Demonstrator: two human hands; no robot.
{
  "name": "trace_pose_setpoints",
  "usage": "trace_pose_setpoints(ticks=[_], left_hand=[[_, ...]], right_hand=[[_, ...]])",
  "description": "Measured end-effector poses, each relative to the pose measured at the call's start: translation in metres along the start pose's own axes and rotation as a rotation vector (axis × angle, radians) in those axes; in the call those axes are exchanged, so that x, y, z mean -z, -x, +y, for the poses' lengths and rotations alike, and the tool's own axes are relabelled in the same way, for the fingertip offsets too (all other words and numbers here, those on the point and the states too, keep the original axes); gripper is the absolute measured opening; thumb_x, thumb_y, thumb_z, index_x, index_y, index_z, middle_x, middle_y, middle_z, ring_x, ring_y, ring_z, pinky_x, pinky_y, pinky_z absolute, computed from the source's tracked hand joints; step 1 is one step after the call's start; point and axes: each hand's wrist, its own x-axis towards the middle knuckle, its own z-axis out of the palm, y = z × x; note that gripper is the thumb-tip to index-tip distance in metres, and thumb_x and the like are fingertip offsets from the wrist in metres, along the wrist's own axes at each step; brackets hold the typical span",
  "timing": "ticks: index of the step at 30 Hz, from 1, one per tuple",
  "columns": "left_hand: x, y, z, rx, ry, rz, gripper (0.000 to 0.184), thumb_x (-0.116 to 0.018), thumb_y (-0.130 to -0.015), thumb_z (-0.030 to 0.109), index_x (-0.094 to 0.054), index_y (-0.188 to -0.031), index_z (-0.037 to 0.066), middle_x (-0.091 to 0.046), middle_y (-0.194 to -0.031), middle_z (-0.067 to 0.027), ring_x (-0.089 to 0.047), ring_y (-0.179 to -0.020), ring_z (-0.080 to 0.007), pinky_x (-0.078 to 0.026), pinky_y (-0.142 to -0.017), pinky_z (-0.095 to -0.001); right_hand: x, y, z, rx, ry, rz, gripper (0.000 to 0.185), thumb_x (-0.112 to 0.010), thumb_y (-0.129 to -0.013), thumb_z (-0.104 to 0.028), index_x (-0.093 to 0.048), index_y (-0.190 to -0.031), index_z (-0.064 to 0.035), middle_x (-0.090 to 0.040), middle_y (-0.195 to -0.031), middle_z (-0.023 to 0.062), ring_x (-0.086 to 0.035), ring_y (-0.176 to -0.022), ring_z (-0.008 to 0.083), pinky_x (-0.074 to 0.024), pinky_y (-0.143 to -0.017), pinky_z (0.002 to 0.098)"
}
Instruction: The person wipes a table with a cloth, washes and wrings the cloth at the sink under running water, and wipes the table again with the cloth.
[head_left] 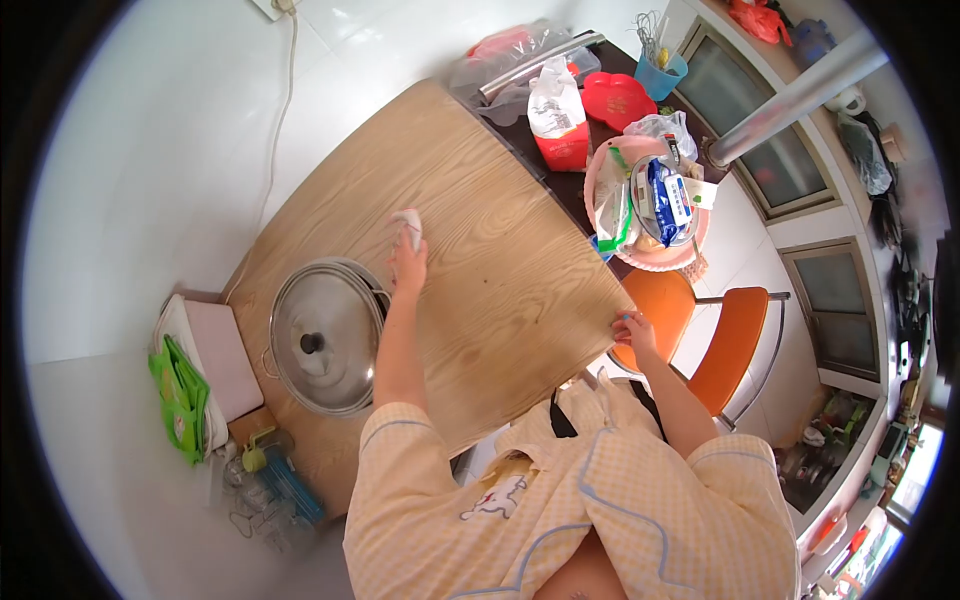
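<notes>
My left hand point(408, 266) is closed on a pale, folded cloth point(406, 220), which lies against the wooden tabletop point(490, 230). Some of the cloth is hidden by the fingers. Just left of that forearm stands a wide metal pot with a shiny lid point(325, 335) and a black knob. At the table's right corner, my right hand point(634, 334) has its fingers curled at the table edge. An orange chair point(655, 300) is right beside that hand, beyond the edge.
A dark side table holds a pink tray point(650, 262) of packages, a red-and-white bag point(560, 115), a red dish point(615, 100) and a blue cup of whisks point(660, 75). A pink box point(222, 355) and green bag point(180, 400) sit by the left wall.
</notes>
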Motion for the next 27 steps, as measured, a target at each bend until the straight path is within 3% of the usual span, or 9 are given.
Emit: trace_pose_setpoints(ticks=[2, 3, 9, 18, 24, 27], left_hand=[[-0.029, 0.014, 0.009, -0.294, -0.831, -0.081, 0.052, -0.048, -0.086, 0.029, -0.029, -0.133, 0.019, -0.033, -0.137, -0.0048, -0.029, -0.126, -0.0280, -0.020, -0.102, -0.0480], [-0.037, 0.012, 0.022, -0.135, -0.875, -0.179, 0.053, -0.045, -0.086, 0.034, -0.028, -0.135, 0.023, -0.023, -0.142, 0.0037, -0.017, -0.132, -0.0243, -0.009, -0.105, -0.0491], [-0.070, 0.052, 0.034, -0.417, -0.733, -0.357, 0.047, -0.044, -0.086, 0.031, -0.036, -0.131, 0.024, -0.023, -0.142, 0.0053, -0.019, -0.131, -0.0237, -0.009, -0.105, -0.0479], [-0.098, 0.129, 0.051, -0.315, -0.581, -0.409, 0.050, -0.044, -0.085, 0.030, -0.033, -0.133, 0.020, -0.022, -0.143, 0.0026, -0.019, -0.131, -0.0237, -0.008, -0.105, -0.0468], [-0.150, 0.193, 0.068, -0.409, -0.592, -0.540, 0.054, -0.046, -0.083, 0.034, -0.032, -0.134, 0.021, -0.023, -0.143, 0.0033, -0.020, -0.131, -0.0230, -0.009, -0.105, -0.0477], [-0.166, 0.216, 0.079, -0.403, -0.575, -0.534, 0.054, -0.046, -0.084, 0.035, -0.032, -0.134, 0.021, -0.023, -0.143, 0.0024, -0.020, -0.131, -0.0233, -0.008, -0.105, -0.0483]], right_hand=[[-0.004, 0.002, -0.001, 0.009, 0.008, 0.006, 0.024, -0.040, -0.087, -0.013, -0.054, -0.105, -0.0053, -0.060, -0.082, 0.0072, -0.055, -0.058, 0.0116, -0.0493, -0.054, 0.0247], [-0.003, 0.005, -0.002, 0.011, 0.018, 0.002, 0.024, -0.040, -0.088, -0.013, -0.053, -0.106, -0.0050, -0.060, -0.082, 0.0075, -0.056, -0.059, 0.0118, -0.0496, -0.055, 0.0251], [-0.016, 0.011, -0.002, -0.018, -0.029, -0.070, 0.026, -0.038, -0.090, -0.016, -0.051, -0.108, -0.0033, -0.060, -0.085, 0.0095, -0.058, -0.062, 0.0148, -0.0518, -0.056, 0.0273], [-0.004, 0.005, -0.014, -0.034, 0.036, -0.179, 0.029, -0.036, -0.092, -0.020, -0.048, -0.110, -0.0011, -0.057, -0.086, 0.0108, -0.059, -0.063, 0.0174, -0.0532, -0.057, 0.0286], [0.019, 0.001, -0.009, -0.093, -0.009, -0.175, 0.027, -0.037, -0.091, -0.021, -0.050, -0.107, -0.0029, -0.060, -0.083, 0.0098, -0.059, -0.060, 0.0149, -0.0514, -0.053, 0.0270], [0.026, -0.002, -0.010, -0.084, 0.038, -0.256, 0.030, -0.037, -0.092, -0.025, -0.048, -0.109, -0.0021, -0.058, -0.083, 0.0096, -0.059, -0.063, 0.0164, -0.0525, -0.058, 0.0293]])
